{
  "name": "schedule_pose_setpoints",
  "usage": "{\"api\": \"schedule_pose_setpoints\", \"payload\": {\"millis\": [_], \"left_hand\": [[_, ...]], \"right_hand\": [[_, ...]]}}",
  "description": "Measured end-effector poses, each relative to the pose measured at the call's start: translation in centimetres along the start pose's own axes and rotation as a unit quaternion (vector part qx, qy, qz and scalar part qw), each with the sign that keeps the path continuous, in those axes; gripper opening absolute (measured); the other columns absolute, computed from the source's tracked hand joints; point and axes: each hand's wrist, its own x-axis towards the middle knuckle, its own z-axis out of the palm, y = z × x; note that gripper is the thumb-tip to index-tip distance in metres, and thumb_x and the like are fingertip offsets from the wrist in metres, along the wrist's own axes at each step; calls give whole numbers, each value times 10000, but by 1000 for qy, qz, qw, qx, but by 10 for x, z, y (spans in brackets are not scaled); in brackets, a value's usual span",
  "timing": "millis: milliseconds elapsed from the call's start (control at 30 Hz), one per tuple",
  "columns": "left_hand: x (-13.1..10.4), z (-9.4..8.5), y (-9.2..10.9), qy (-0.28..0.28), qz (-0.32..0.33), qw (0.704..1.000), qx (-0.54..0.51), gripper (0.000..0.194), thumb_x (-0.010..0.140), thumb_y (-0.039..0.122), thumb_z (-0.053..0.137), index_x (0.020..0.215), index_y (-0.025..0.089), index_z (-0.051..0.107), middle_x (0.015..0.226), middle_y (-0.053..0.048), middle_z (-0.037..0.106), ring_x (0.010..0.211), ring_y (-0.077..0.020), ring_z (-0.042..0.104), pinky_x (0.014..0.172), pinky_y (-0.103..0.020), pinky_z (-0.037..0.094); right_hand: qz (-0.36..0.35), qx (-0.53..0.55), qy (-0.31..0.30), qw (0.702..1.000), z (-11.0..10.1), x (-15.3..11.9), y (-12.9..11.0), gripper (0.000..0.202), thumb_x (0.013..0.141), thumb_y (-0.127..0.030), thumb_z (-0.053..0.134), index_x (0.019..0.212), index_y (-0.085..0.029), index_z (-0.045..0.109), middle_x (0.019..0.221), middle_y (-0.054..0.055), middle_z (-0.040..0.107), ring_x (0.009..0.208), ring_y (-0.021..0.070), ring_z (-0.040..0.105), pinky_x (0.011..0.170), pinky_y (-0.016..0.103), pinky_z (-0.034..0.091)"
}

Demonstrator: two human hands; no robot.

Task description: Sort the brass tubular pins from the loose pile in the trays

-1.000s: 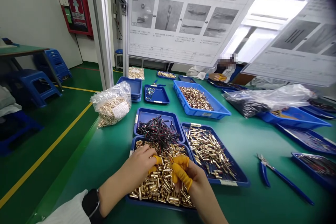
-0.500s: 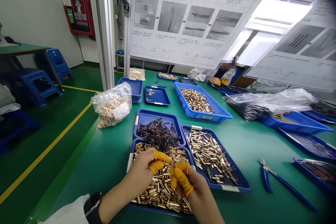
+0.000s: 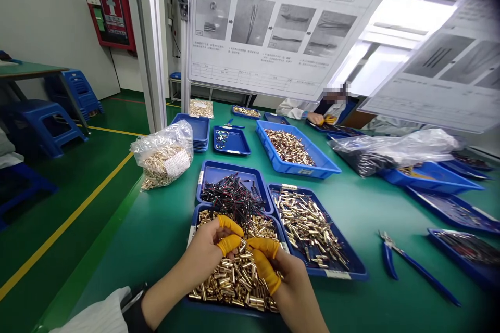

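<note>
Both hands wear yellow finger cots and hover over a blue tray of small brass tubes (image 3: 234, 283). My left hand (image 3: 209, 243) is closed, thumb and index finger drawn together near the tray's middle. Close to its fingertips, my right hand (image 3: 282, 265) is closed too, index finger and thumb bent inward. Whatever lies between the fingers is too small and too covered to name. Directly behind is a tray of dark wired parts (image 3: 234, 192), some reaching over the brass tray. To the right sits a tray of brass tubes with thin dark ends (image 3: 308, 223).
Blue-handled pliers (image 3: 414, 265) lie at the right. Farther back stand a large blue bin of brass parts (image 3: 291, 151), a bag of brass pieces (image 3: 166, 158) and stacked blue trays (image 3: 197, 132). Printed sheets (image 3: 258, 26) hang above. A co-worker's hands (image 3: 322, 118) work across the table.
My right hand's index finger has straightened toward the left hand, and its thumb sits a little apart from it. My left fingertips have shifted slightly left. The whole view has shifted slightly.
</note>
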Motion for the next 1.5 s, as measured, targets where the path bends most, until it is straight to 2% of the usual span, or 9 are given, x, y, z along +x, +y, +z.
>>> {"api": "schedule_pose_setpoints", "payload": {"millis": [133,333,533,667,800,967,1200,1333,1500], "left_hand": [[0,0,-2,-6,9,1000,21,69,730,200,565,792,169,564,673,20,523,626,-137,521,604,-265,431],[-4,2,-8,-41,61,989,126,48,753,171,574,788,177,605,746,-3,577,713,-159,530,664,-266,423],[-7,2,-8,-69,72,978,185,106,784,262,582,744,165,598,708,-8,569,681,-166,523,632,-266,421],[-6,1,-5,-22,80,980,178,28,769,176,565,769,173,593,743,-7,574,713,-168,526,647,-266,409],[-4,0,-6,25,70,987,139,53,759,152,551,792,178,584,756,-8,570,738,-173,532,680,-281,415],[-4,1,-7,21,71,988,134,96,717,82,543,730,176,554,745,-6,572,730,-172,535,676,-276,421],[-6,-4,-11,-4,98,979,177,236,644,-32,429,688,173,538,709,-3,554,693,-166,507,612,-247,388],[-8,-5,-13,-22,96,984,146,208,667,-12,448,693,172,543,697,3,546,672,-152,499,586,-224,378],[-13,0,-4,-81,119,985,99,106,724,65,541,682,161,562,678,-2,569,664,-147,518,607,-220,389]], "right_hand": [[-20,-20,15,999,1,0,0,202,802,-335,529,802,-180,659,585,11,556,548,166,500,493,254,380],[3,73,21,997,6,-3,13,276,830,-389,483,1040,-210,465,532,-52,512,439,120,447,410,207,332],[6,-6,-5,1000,11,-6,27,176,835,-380,468,761,-221,455,465,-70,478,325,84,354,349,198,269],[-15,13,20,1000,6,-1,15,251,851,-428,445,938,-197,492,531,-49,495,424,117,445,419,226,347],[-9,46,27,999,-2,4,3,250,806,-431,536,780,-184,561,634,1,550,530,137,504,485,244,402],[16,73,12,997,-1,4,5,275,756,-442,600,675,-181,580,538,-19,531,485,135,492,464,242,384],[46,131,-49,989,2,6,5,240,719,-406,651,647,-181,610,510,5,618,512,161,564,520,261,435],[105,206,-100,968,0,9,5,201,628,-324,750,582,-174,625,445,-13,621,443,126,544,492,231,431],[202,333,-169,905,0,10,-5,287,522,-263,814,581,-172,549,515,-50,593,437,65,482,437,157,412]]}}
